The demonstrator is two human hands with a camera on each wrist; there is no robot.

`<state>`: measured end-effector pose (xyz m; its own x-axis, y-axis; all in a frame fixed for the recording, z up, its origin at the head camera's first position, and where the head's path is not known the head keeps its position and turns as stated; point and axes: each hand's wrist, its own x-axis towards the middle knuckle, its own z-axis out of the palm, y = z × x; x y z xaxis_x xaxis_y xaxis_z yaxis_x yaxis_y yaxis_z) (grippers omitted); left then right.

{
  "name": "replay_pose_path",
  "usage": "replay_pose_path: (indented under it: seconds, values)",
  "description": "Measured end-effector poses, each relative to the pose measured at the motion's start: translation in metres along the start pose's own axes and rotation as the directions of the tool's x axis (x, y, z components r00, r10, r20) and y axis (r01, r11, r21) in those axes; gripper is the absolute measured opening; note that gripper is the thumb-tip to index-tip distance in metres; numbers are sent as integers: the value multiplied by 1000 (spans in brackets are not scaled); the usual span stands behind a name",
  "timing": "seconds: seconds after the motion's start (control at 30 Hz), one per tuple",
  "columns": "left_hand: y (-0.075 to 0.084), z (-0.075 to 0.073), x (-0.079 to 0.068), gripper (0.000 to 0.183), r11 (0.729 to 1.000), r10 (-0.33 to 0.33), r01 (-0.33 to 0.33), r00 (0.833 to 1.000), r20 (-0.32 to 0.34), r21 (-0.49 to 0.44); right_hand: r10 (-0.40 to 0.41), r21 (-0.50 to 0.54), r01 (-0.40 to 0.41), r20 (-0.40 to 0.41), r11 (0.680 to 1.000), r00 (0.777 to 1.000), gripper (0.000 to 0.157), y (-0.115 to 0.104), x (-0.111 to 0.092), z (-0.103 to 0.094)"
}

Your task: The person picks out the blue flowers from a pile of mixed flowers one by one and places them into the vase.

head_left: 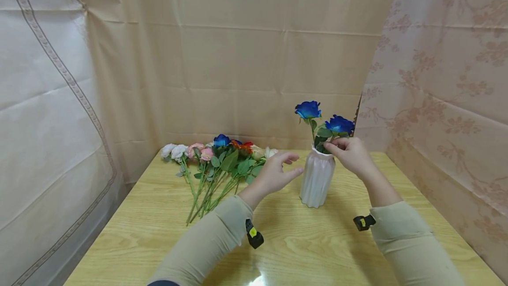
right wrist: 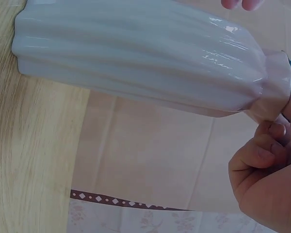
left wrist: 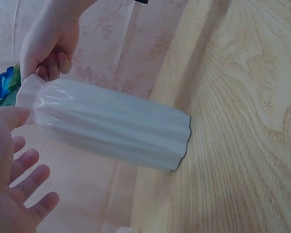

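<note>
Head view has my right hand (head_left: 351,156) at the mouth of a white vase (head_left: 316,180), thumb and fingers pinching low on the right blue rose (head_left: 339,124), among its leaves. Its bloom leans out to the right above my knuckles, while the left blue rose (head_left: 308,110) rises from the vase a little higher. My left hand (head_left: 274,174) is just left of the vase, its fingers loosely extended and its thumb pointing at the vase's side; I cannot tell whether the thumb tip touches. From the left wrist, those fingers show spread apart near the neck, and my right fingers are curled against the far side of the rim. Right wrist view shows the same curled fingers close up, partly hiding the rim. The ribbed vase stands upright on the wood-grain table (head_left: 131,233). Off to the left, near the back edge, lies a heap of flowers with green stems crossing towards me: white flowers (head_left: 179,151), pink flowers (head_left: 206,154), another blue rose (head_left: 221,140) and some red and orange ones. Behind it all hangs a beige curtain (head_left: 238,56).
</note>
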<state>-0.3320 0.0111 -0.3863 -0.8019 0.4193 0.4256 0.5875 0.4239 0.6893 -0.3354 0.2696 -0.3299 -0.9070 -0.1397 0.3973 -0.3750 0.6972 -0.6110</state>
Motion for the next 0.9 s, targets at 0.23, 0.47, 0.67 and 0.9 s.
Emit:
replay_pose_path:
  seconds: [0.23, 0.47, 0.67, 0.9]
  values:
    - [0, 1, -1, 41, 1000, -8, 8, 1000, 5, 3, -39, 10, 39, -33, 999, 999, 38, 3, -4, -3]
    - [0, -2, -1, 38, 1000, -15, 15, 1000, 2, 17, -61, 24, 64, -91, 998, 994, 34, 3, -10, -12]
    - [0, -8, 1, 38, 999, 6, -5, 1000, -9, 35, -75, 6, 77, -146, 997, 986, 32, -6, -17, -25]
    - [8, -16, 2, 37, 996, 49, -47, 999, -17, 70, -75, 7, 77, -161, 997, 984, 35, -18, -25, -40]
